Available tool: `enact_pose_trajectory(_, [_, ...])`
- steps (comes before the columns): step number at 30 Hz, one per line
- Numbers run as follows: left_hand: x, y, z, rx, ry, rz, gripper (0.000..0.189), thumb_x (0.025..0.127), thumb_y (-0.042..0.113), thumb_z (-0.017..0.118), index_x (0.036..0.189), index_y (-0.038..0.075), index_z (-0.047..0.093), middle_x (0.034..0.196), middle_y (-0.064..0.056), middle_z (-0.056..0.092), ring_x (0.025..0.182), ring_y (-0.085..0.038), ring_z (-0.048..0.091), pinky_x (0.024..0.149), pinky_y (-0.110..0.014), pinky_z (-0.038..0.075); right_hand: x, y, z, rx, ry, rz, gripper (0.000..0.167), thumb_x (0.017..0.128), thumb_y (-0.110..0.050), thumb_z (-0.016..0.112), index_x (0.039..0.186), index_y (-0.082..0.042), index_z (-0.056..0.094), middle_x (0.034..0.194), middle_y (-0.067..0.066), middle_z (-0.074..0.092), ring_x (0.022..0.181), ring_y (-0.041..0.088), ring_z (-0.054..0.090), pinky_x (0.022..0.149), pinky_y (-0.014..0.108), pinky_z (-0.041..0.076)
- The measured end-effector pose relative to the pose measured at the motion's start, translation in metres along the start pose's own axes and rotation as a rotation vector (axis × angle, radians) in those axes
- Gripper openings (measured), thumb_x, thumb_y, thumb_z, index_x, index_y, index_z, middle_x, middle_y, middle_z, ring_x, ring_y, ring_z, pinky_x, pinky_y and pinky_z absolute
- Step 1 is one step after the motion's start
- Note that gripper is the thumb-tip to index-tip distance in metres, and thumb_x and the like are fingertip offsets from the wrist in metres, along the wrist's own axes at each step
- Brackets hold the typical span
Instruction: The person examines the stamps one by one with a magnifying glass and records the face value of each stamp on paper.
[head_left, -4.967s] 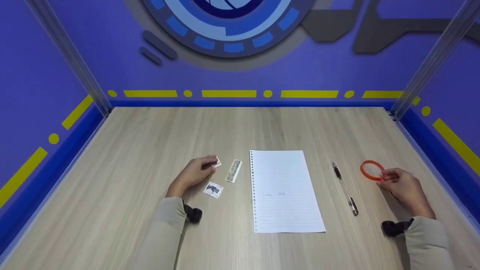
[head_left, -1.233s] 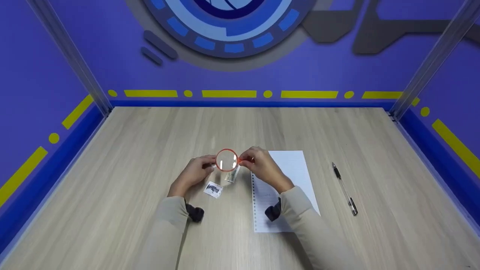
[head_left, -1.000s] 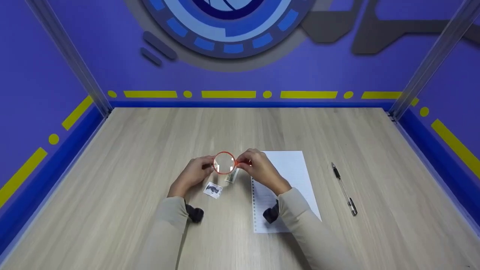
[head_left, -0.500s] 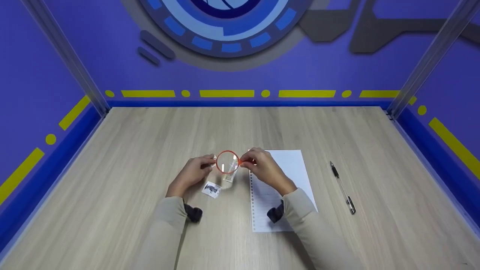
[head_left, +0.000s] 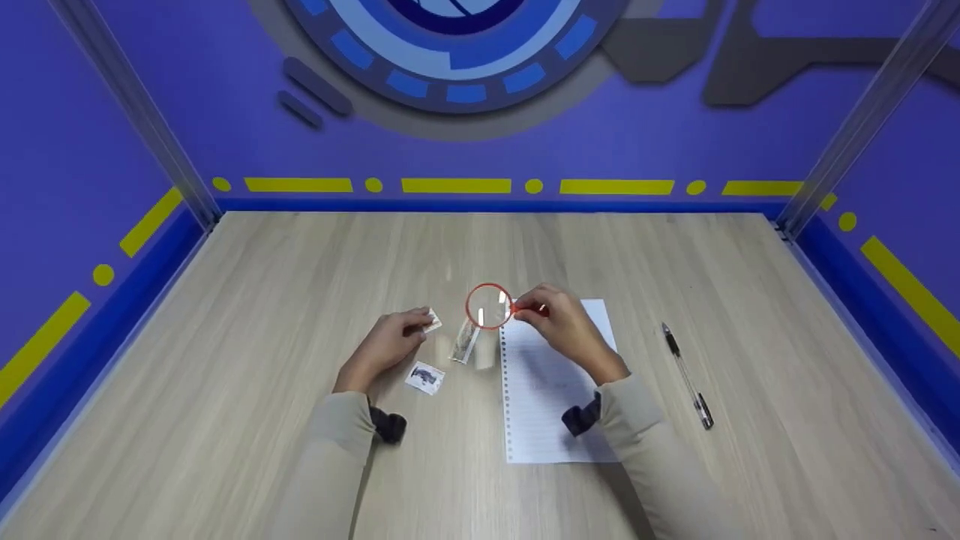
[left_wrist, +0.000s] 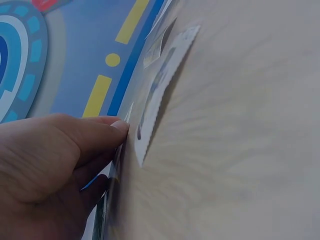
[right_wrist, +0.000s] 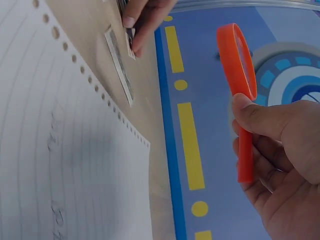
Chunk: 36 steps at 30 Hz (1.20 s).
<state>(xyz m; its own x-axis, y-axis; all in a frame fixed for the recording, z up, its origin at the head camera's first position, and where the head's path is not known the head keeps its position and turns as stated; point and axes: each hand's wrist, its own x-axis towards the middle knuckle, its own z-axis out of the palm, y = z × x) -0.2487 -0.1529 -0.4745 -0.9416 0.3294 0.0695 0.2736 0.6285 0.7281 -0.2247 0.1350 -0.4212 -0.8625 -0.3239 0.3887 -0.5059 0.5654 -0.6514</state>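
Note:
My left hand [head_left: 384, 345] pinches a small white-edged stamp [head_left: 433, 321] by its side, low over the table. Just in front of that hand lies a stamp with a dark picture [head_left: 425, 378]; its toothed edge shows in the left wrist view. A long, narrow stamp [head_left: 464, 344] lies a little to the right. My right hand [head_left: 566, 324] holds an orange magnifying glass [head_left: 489, 306] by its handle, raised above the table, thumb near the ring. In the head view its lens overlaps the top of the long stamp and the paper's corner.
A lined sheet of paper [head_left: 555, 420] with punched holes and faint handwriting lies under the right forearm. Right of it lies a black-capped clear pen [head_left: 686, 375]. Blue walls [head_left: 480, 161] enclose the wooden table [head_left: 315, 262] at the back and sides.
The right hand brought the magnifying glass from the far right to beside the left hand, then shifted it right and slightly back in the last half second. The left hand stays on its stamp.

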Motion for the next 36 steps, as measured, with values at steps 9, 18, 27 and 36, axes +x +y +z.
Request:
enact_pose_trajectory(9, [0.001,0.001,0.001,0.005,-0.016,-0.024,0.033,0.09,-0.001,0.058,0.123,-0.002,0.063,0.141,-0.017,0.051,0.135,-0.033,0.044,0.115,-0.042,0.033,-0.011,0.018,-0.03,-0.034,0.066,0.039,0.011,0.085,-0.011,0.071,0.092,-0.003,0.073,0.09,0.008,0.068,0.077,0.014,0.059,0.064,0.02,0.05])
enact_pose_trajectory(18, [0.0,0.001,0.0,-0.008,-0.02,-0.049,0.033,0.091,0.0,0.057,0.124,0.0,0.063,0.143,-0.014,0.05,0.136,-0.03,0.043,0.116,-0.042,0.033,-0.023,0.04,-0.058,-0.08,0.147,0.048,0.01,0.081,-0.008,0.073,0.09,-0.002,0.072,0.086,0.008,0.069,0.077,0.017,0.063,0.066,0.017,0.051])
enact_pose_trajectory(27, [0.001,0.0,0.0,-0.006,-0.014,-0.047,0.033,0.091,0.0,0.058,0.124,0.0,0.063,0.143,-0.014,0.051,0.136,-0.03,0.044,0.115,-0.041,0.033,-0.04,0.056,-0.083,-0.139,0.19,0.113,0.012,0.083,-0.008,0.073,0.093,-0.001,0.072,0.088,0.009,0.07,0.077,0.014,0.063,0.066,0.01,0.048])
enact_pose_trajectory(36, [0.0,0.001,0.0,-0.004,-0.013,-0.056,0.033,0.091,0.0,0.058,0.124,0.0,0.063,0.142,-0.014,0.051,0.135,-0.029,0.045,0.116,-0.041,0.033,-0.058,0.074,-0.105,-0.162,0.203,0.209,0.016,0.085,-0.01,0.072,0.097,0.0,0.072,0.091,0.013,0.071,0.08,0.007,0.06,0.068,0.007,0.045])
